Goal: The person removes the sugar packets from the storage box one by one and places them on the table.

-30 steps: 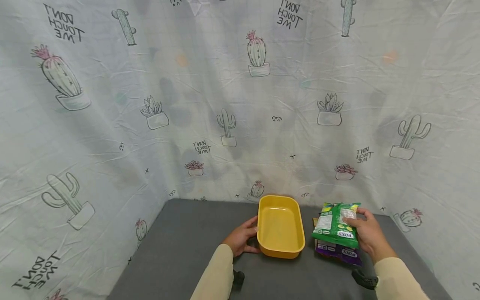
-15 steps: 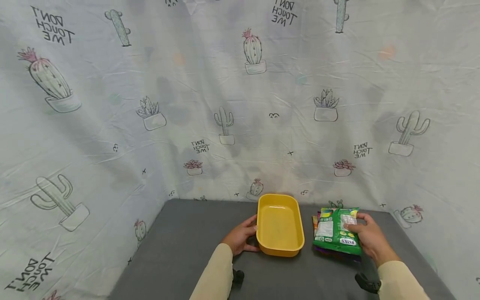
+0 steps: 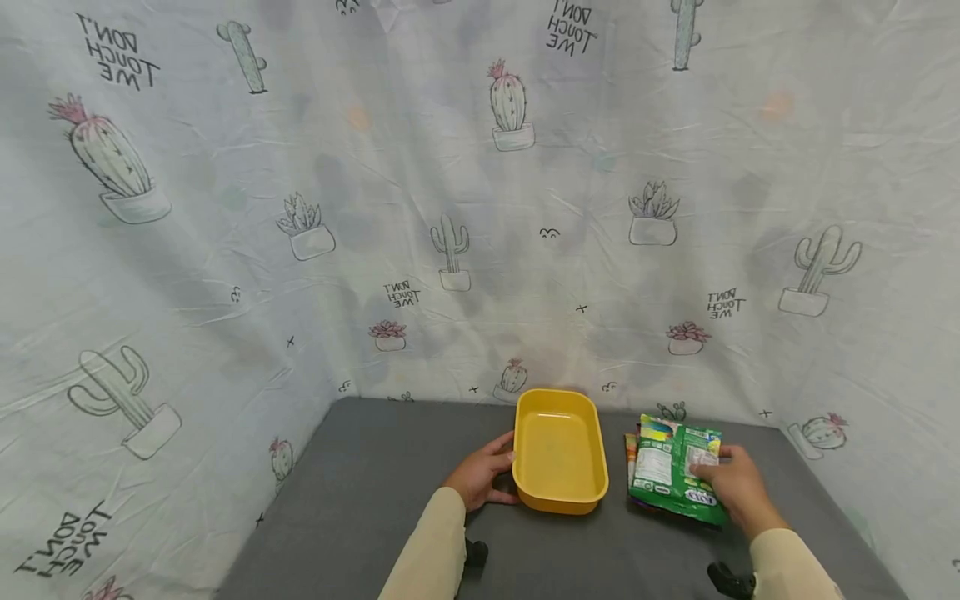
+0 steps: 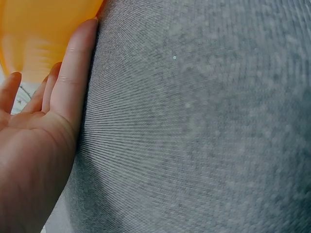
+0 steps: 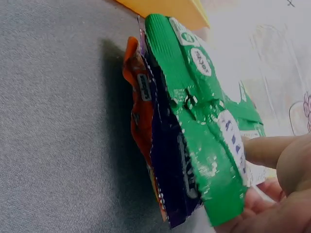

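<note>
In the head view my left hand rests against the left side of a yellow plastic tray. The left wrist view shows its fingers fairly straight along the wall of the tray. To the tray's right, my right hand pinches the right edge of a green snack packet, thumb on top and fingers beneath. Under it, the right wrist view shows a dark purple packet and an orange packet at the bottom, stacked on the table. Whether the fingers also hold these is hidden.
A grey tabletop lies under everything. Pale cloth printed with cacti hangs behind and along both sides. The tray stands just left of the packets, near the back edge.
The green packet has come down over the purple one, which is now mostly covered, and has turned slightly. My right hand moved a little nearer. Left hand and tray stayed put.
</note>
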Motion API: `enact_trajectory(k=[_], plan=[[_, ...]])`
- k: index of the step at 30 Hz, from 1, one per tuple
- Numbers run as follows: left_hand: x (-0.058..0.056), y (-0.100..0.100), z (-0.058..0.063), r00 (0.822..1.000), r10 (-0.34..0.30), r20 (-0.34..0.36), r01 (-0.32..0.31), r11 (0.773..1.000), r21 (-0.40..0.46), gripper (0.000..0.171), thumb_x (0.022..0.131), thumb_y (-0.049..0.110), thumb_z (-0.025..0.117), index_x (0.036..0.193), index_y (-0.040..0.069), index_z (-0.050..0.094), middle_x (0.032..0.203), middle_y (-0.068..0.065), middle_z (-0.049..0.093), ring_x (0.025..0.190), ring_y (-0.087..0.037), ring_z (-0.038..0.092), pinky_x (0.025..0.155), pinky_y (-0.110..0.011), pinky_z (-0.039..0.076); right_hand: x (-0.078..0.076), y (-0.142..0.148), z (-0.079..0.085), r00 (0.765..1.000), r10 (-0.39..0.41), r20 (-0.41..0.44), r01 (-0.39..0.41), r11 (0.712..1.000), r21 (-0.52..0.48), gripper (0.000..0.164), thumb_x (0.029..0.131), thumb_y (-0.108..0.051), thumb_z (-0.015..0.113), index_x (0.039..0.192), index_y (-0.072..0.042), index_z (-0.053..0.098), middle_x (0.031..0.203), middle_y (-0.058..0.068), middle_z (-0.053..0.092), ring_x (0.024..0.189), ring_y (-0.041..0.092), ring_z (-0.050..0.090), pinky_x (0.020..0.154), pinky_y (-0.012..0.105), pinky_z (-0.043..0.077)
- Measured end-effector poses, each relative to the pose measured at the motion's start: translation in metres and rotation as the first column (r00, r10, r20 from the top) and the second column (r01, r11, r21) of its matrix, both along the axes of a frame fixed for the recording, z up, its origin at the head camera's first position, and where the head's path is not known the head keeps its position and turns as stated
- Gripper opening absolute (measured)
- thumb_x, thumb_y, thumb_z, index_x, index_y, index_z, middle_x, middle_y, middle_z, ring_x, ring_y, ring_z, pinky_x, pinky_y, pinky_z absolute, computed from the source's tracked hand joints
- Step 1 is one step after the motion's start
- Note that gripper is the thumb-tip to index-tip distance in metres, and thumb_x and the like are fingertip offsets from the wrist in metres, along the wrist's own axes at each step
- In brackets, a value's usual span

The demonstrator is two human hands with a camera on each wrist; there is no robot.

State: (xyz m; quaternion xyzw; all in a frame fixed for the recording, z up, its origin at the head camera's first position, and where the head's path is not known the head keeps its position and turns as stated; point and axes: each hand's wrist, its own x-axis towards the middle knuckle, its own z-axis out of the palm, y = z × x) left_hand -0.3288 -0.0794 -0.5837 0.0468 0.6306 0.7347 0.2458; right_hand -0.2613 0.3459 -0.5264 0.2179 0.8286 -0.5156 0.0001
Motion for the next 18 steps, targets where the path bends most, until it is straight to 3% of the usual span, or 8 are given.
enact_trajectory(k=[5, 10, 14, 18], plan=[[0.002, 0.001, 0.000, 1.000, 0.000, -0.012, 0.000, 1.000, -0.028, 0.066, 0.110, 0.031, 0.069, 0.168, 0.010, 0.044, 0.161, -0.017, 0.051, 0.138, -0.037, 0.055, 0.086, -0.065, 0.061, 0.003, -0.010, 0.001, 0.998, -0.065, 0.000, 0.064, 0.986, 0.151, 0.078, 0.098, -0.009, 0.074, 0.150, 0.026, 0.027, 0.130, 0.043, 0.044, 0.112, 0.051, 0.055, 0.086, 0.056, 0.055], [-0.001, -0.001, 0.001, 1.000, -0.007, -0.022, 0.006, 0.999, -0.044, 0.063, 0.111, 0.030, 0.065, 0.164, 0.001, 0.047, 0.156, -0.020, 0.054, 0.139, -0.037, 0.055, 0.088, -0.063, 0.061, -0.001, -0.022, 0.005, 0.986, -0.122, -0.110, 0.154, 0.923, 0.352, 0.071, 0.097, -0.011, 0.070, 0.150, 0.022, 0.035, 0.137, 0.046, 0.039, 0.126, 0.061, 0.041, 0.103, 0.072, 0.040], [-0.003, -0.005, 0.000, 0.999, -0.022, -0.031, 0.019, 0.995, -0.102, 0.055, 0.113, 0.029, 0.063, 0.156, -0.005, 0.054, 0.144, -0.021, 0.064, 0.133, -0.038, 0.060, 0.085, -0.061, 0.063, -0.004, -0.030, 0.008, 0.977, -0.012, -0.211, 0.118, 0.859, 0.498, 0.058, 0.101, -0.011, 0.067, 0.147, 0.016, 0.045, 0.141, 0.044, 0.040, 0.130, 0.063, 0.041, 0.105, 0.075, 0.038], [-0.003, -0.011, 0.006, 0.995, -0.074, -0.073, 0.055, 0.970, -0.235, 0.049, 0.113, 0.028, 0.063, 0.151, -0.002, 0.062, 0.133, -0.015, 0.070, 0.122, -0.035, 0.067, 0.081, -0.059, 0.064, -0.008, -0.047, 0.012, 0.955, 0.225, -0.191, -0.060, 0.782, 0.620, 0.056, 0.104, -0.016, 0.070, 0.148, 0.013, 0.051, 0.145, 0.042, 0.046, 0.133, 0.062, 0.046, 0.105, 0.076, 0.041]])
